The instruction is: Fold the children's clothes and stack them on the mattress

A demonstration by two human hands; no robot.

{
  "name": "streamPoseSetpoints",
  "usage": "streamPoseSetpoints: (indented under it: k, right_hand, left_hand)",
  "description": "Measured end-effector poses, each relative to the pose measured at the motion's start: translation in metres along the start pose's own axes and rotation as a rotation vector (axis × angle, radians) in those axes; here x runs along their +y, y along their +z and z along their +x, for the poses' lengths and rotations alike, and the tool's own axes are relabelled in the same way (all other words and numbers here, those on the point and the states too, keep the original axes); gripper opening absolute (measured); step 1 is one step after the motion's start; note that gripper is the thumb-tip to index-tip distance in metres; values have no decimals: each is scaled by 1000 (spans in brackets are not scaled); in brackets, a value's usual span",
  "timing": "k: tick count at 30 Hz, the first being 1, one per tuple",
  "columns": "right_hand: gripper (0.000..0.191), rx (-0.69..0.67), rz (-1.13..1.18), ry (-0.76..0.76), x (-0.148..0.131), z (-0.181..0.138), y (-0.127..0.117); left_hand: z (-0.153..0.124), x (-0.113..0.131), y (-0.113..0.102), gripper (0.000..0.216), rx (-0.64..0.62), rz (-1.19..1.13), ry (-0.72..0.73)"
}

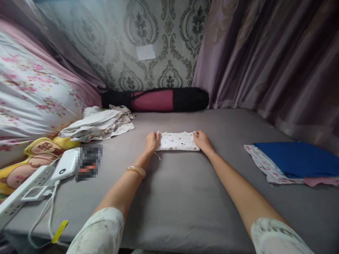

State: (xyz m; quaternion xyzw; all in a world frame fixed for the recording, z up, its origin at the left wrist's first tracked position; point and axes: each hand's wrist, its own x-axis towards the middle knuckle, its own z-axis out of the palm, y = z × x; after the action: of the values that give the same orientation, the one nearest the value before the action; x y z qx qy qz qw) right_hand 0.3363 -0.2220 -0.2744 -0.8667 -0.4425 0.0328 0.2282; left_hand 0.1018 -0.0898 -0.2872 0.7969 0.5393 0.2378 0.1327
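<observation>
A small folded white cloth (178, 141) with a brown and dark print is stretched flat between my hands, at the middle of the grey-covered surface (174, 197). Its left end is pinched in my left hand (153, 141), and a thin white string hangs beside those fingers. My right hand (202, 140) grips the opposite end, thumb on top. The fingertips under the cloth are hidden. Whether the cloth touches the surface or hangs just above it, I cannot tell.
Left: a crumpled pile of white printed cloths (103, 123), a power strip (26, 190), a white power bank (65, 164) with cables, and a yellow cushion (29, 160). Right: folded blue fabric (296, 158) on printed cloth. A black and maroon roll bag (156, 100) lies along the wall.
</observation>
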Motion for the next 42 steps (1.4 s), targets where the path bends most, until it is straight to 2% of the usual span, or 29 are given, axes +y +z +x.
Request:
streamPoseSetpoints:
  k: [4, 13, 19, 23, 26, 28, 29, 31, 33, 38, 42]
  right_hand:
    - [34, 9, -36, 39, -4, -2, 0]
    - [34, -12, -110, 26, -7, -7, 1]
    - [33, -70, -88, 18, -2, 3, -2]
    - [34, -124, -22, 38, 2, 7, -12]
    - [37, 2, -75, 16, -10, -2, -23]
    - [38, 102, -129, -81, -26, -14, -27]
    - [39, 102, -137, -159, -36, -21, -27]
    - [41, 0, -124, -360, -54, -35, -23]
    - [45, -92, -124, -492, -66, -45, -14]
    - [52, -172, -170, -503, -66, -48, 6]
    - [54, -207, -195, -474, -56, -44, 11]
  left_hand:
    - [-3, 3, -2, 27, 6, 20, -30]
    - [-9, 13, -11, 16, -10, 13, -100]
    - [-2, 10, -10, 14, -18, -12, -122]
    - [3, 6, -17, 19, -38, -37, -124]
    - [-5, 15, -22, 22, 56, -5, -1]
    - [-16, 29, -21, 22, 63, -14, 149]
    - [-22, 37, -18, 22, 29, -35, 222]
    - [-33, 54, -10, 25, -82, -73, 349]
    - [-41, 66, -2, 29, -170, -72, 424]
    - [-45, 68, 10, 35, -215, 70, 420]
    - [-46, 64, 10, 44, -221, 167, 370]
